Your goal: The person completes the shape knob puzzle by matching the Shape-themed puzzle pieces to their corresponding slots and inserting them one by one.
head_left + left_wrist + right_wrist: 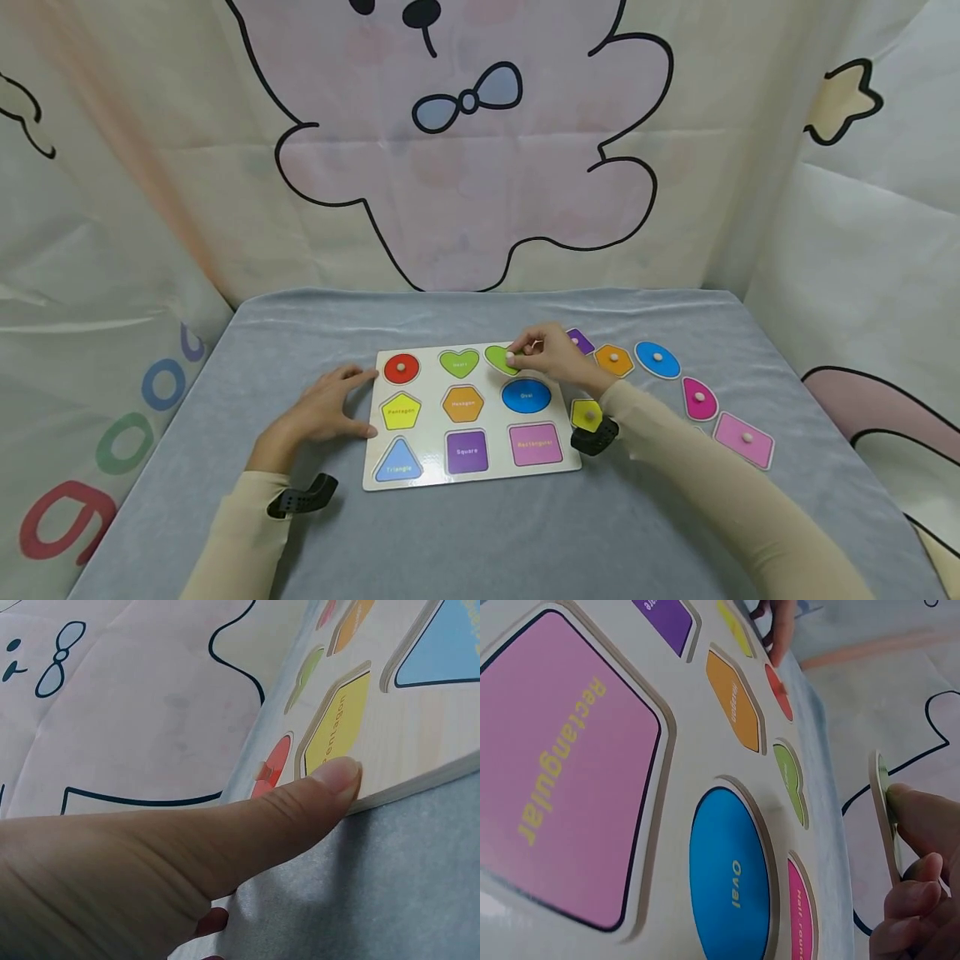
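Heart piece (496,358) in right-hand fingers (536,335)

In the head view, the left forearm (242,533) rises in a pale beige sleeve from the lower left of the frame to a bare left wrist (272,450), and the left hand (322,408) lies left of centre with its thumb and fingers spread apart, pointing right. The right forearm (720,492), in a matching sleeve, slants from the lower right up to the right hand (551,358) just right of centre, thumb and fingers pinched together. The left-wrist view shows the left thumb (277,814) outstretched rightward from the left edge.
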A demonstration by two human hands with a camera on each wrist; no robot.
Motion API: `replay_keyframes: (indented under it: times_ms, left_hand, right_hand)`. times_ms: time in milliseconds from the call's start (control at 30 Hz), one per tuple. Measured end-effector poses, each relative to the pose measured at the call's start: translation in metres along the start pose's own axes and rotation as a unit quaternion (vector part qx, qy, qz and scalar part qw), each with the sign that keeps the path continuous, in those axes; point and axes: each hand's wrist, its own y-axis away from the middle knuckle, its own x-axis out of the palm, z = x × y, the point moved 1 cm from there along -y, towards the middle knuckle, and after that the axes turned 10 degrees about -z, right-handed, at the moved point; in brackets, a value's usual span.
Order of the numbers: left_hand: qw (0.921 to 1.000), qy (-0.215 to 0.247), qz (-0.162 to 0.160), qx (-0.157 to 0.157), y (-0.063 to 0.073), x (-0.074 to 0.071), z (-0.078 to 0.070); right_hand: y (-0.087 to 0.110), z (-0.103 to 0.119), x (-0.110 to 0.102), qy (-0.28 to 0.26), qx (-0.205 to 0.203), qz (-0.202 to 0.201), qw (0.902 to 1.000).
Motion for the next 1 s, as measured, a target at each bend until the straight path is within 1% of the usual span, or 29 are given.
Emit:
replay_keyframes:
  times_ms: [233, 400, 633, 733, 867, 1000]
  left_hand:
    - [1.0000, -0.001, 0.000, -0.004, 0.000, 0.000, 0.000]
    - [1.0000, 0.001, -0.001, -0.005, 0.000, 0.001, 0.000]
    - [1.0000, 0.000, -0.001, 0.003, 0.003, 0.001, -0.001]
    - [1.0000, 0.001, -0.001, -0.002, 0.003, 0.001, -0.001]
    - [1.0000, 0.001, -0.003, -0.006, 0.003, 0.000, -0.002]
    - [1.0000, 0.000, -0.003, -0.005, 0.002, 0.000, -0.003]
  right_hand:
    - [-0.004, 0.006, 0.011, -0.014, 0.008, 0.005, 0.9999]
    - [-0.011, 0.007, 0.020, -0.018, 0.015, 0.001, 0.9997]
    - [-0.020, 0.010, 0.037, -0.021, 0.050, -0.002, 0.9985]
    - [-0.025, 0.012, 0.044, -0.020, 0.048, -0.006, 0.9986]
    - [-0.033, 0.013, 0.053, -0.012, 0.034, -0.005, 0.9993]
    - [-0.037, 0.013, 0.059, -0.010, 0.034, -0.001, 0.9994]
